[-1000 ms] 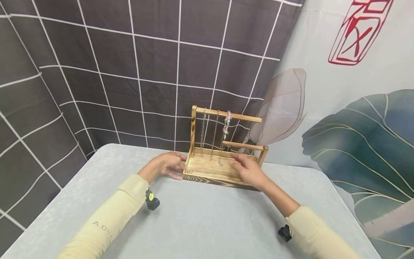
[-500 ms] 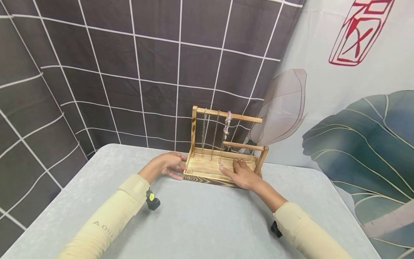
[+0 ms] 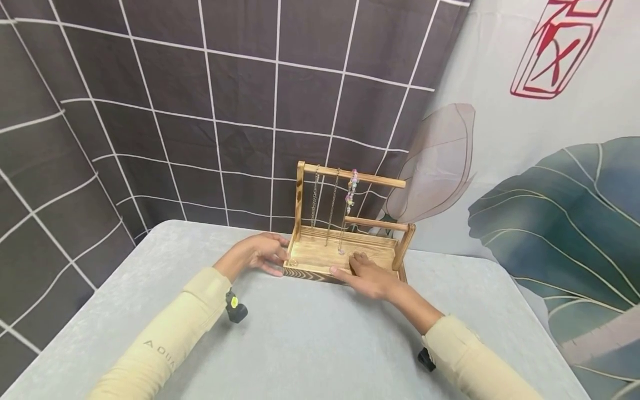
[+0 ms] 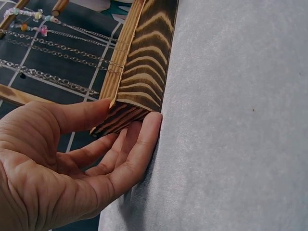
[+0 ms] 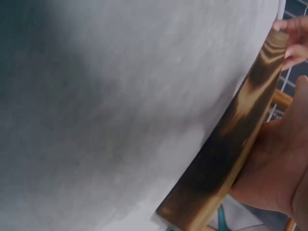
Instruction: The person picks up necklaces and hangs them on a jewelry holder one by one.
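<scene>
A wooden jewelry stand (image 3: pixel 310 253) stands on the table, with a shallow tray at its base and two crossbars above. Chain necklaces (image 3: pixel 332 205) and a colorful beaded strand (image 3: pixel 352 189) hang from the upper bar. At the tray's left end my left hand (image 3: pixel 267 254) grips the corner, its thumb (image 4: pixel 86 115) on the rim and its fingers (image 4: pixel 130 166) against the end and lower edge. My right hand (image 3: pixel 372 278) lies across the tray's front wall (image 5: pixel 226 139), thumb extended leftward, bent fingers reaching inside. Its fingertips are hidden in the right wrist view.
A pale grey cloth covers the table (image 3: pixel 300 344). Behind the stand hangs a dark curtain (image 3: pixel 240 100) with a white grid, and at the right a leaf-patterned one (image 3: pixel 550 211). A small ring-like thing (image 3: pixel 293 263) lies at the tray's front left corner.
My right hand has moved from the tray's right part leftward and toward its front wall, with the thumb now stretched out to the left. The left hand keeps its grip on the corner.
</scene>
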Demonstrator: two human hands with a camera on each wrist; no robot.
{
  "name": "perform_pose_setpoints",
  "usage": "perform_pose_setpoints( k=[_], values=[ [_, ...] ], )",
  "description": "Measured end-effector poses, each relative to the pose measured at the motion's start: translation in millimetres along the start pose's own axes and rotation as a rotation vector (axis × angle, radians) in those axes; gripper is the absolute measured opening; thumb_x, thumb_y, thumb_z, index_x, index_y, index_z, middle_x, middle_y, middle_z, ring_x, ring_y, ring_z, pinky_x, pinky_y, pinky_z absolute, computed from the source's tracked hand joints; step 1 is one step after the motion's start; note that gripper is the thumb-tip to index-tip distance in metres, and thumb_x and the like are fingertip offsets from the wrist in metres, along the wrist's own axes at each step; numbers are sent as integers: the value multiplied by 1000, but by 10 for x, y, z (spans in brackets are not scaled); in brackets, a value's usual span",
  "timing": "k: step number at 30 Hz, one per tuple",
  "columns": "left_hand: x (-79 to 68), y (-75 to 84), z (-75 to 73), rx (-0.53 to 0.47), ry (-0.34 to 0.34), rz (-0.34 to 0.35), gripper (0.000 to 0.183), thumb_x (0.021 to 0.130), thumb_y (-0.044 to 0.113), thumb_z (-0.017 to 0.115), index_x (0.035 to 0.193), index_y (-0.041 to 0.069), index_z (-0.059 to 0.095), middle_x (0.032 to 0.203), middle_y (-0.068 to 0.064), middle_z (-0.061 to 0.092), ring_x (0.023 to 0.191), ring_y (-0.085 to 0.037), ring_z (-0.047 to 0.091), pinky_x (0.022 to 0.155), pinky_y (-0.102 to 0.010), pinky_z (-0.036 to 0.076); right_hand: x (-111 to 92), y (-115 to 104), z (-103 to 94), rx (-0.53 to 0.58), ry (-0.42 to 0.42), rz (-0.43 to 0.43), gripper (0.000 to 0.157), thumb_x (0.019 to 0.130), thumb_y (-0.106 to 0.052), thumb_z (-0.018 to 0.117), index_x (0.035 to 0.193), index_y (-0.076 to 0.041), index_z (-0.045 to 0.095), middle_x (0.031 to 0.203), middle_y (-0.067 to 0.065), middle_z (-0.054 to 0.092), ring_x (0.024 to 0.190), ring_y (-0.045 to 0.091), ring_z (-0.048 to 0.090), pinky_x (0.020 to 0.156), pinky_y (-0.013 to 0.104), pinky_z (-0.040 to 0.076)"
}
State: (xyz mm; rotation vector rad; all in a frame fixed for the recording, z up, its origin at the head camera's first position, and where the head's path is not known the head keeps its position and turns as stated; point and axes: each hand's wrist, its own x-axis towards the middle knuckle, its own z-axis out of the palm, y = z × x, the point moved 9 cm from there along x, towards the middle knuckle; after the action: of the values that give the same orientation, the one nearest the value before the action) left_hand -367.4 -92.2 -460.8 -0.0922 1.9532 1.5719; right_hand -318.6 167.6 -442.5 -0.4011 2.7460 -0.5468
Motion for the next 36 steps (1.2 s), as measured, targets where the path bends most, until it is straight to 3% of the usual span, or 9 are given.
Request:
perform_pose_setpoints(
  k=[10,15,20,26,30,34,36],
  values=[
    [-10,6,28,-3,-1,-7,64,102,-8,64,163,-2,44,115,-14,72,110,-29,76,103,-52,73,-77,-192,60,50,-59,-76,106,109,-85,37,177,-5,30,186,21,25,176,42,20,147,64,19],
    [-2,17,43,4,-4,-2,65,101,-8,63,163,-2,43,114,-14,72,109,-29,76,101,-51,74,-28,-80,-142,181,65,-160,78,118,-58,47,169,0,46,173,25,51,163,48,46,139,66,39],
    [-12,22,43,7,-6,-8,65,102,-8,63,163,-2,43,117,-15,71,107,-27,74,102,-51,73,89,211,-300,276,197,-155,58,116,-36,61,157,5,60,156,28,67,146,47,64,125,62,57],
    [-23,20,50,12,-6,-12,66,102,-8,63,165,-2,41,118,-14,70,106,-26,74,102,-50,73,165,284,-350,173,290,-232,39,108,-19,74,138,6,75,138,29,76,132,47,72,116,65,62],
    [-11,13,45,10,-7,-6,67,103,-7,63,166,-3,40,120,-15,70,109,-28,75,101,-50,74,227,256,-349,94,319,-311,31,107,-22,76,128,0,82,130,24,79,125,45,74,108,64,66],
    [10,0,28,13,-6,-3,65,104,-7,62,165,-2,41,125,-16,70,110,-28,74,99,-49,74,319,253,-332,94,312,-353,27,107,-29,79,122,-8,86,125,17,81,123,43,75,109,63,66],
    [16,-5,25,13,-8,-4,63,104,-6,62,164,-2,42,126,-16,69,110,-28,74,99,-49,74,374,293,-318,105,324,-377,24,105,-31,81,117,-11,88,118,12,82,116,36,76,103,56,68]
  ],
)
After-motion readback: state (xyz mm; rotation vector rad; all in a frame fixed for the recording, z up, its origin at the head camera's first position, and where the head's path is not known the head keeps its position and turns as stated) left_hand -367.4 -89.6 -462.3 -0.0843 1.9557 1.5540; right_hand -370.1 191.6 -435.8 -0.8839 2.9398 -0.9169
